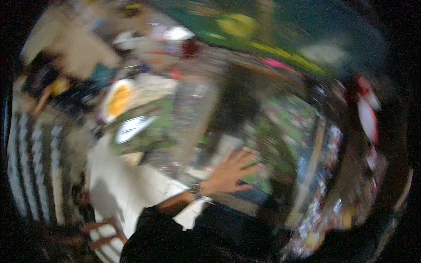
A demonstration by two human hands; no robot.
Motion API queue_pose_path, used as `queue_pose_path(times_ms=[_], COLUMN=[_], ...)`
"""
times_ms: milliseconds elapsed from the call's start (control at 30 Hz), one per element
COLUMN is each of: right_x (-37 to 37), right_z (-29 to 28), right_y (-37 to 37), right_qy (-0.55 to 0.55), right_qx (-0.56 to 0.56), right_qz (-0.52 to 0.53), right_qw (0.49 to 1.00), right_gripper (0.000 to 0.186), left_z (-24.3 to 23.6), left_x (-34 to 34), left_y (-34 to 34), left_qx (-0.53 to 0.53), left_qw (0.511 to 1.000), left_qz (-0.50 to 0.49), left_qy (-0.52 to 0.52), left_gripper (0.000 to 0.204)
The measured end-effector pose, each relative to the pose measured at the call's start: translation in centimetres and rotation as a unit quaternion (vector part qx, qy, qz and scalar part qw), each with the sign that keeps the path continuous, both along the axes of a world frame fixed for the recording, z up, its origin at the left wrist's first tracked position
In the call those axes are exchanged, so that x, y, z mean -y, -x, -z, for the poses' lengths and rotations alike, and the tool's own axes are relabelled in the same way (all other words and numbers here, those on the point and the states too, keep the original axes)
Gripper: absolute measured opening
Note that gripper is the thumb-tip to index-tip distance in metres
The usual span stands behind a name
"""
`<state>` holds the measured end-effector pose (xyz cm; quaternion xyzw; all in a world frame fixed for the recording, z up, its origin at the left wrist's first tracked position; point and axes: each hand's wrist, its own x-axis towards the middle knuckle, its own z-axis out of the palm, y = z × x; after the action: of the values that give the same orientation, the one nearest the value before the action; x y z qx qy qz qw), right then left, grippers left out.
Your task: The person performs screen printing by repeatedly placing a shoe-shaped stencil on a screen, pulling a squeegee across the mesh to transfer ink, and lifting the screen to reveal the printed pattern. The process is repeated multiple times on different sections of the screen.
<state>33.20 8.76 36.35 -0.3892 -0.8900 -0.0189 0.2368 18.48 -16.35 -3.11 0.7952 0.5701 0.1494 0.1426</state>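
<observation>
My left hand (230,172) reaches in from a dark sleeve (151,230), fingers spread and nothing in its grasp. A watch or bracelet (195,189) circles its wrist. Under or just beyond the fingers lies a board-like surface with green and mottled patches (285,118); whether the hand touches it I cannot tell. Dark shadow falls across that surface. My right hand does not show. Motion blur smears the whole picture.
To the left, a white oval dish or sheet with an orange middle (119,101) lies near a white flat piece (135,128). Pale tiles (131,188) stretch below. Many small blurred items (313,219) line the right side. Dark green material (302,35) spans the top.
</observation>
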Motion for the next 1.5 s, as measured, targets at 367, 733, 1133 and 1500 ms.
queue_pose_path(times_ms=[367, 733, 1133, 1500], right_x=[9.6, 10.2, 28.0, 11.8], right_z=[1.6, -2.7, 22.7, 27.0], right_y=[6.8, 6.7, 5.9, 10.5], right_qy=[-0.029, -0.315, 0.193, 0.055], right_qx=[0.029, 0.238, 0.142, 0.097], right_qz=[0.034, -0.001, -0.043, -0.024], right_qw=[0.999, 0.919, 0.970, 0.993], right_gripper=[0.070, 0.044, 0.036, 0.041], left_z=[-5.2, -8.2, -6.4, -3.1], left_x=[11.3, 10.0, 20.5, 21.9], left_y=[12.5, 10.0, 10.4, 10.5], left_qx=[-0.082, 0.022, 0.632, 0.618], left_qw=[0.996, 0.997, 0.669, 0.667], left_qz=[-0.017, -0.024, -0.381, -0.407], left_qy=[0.039, -0.068, 0.092, 0.082], left_gripper=[0.073, 0.078, 0.028, 0.039])
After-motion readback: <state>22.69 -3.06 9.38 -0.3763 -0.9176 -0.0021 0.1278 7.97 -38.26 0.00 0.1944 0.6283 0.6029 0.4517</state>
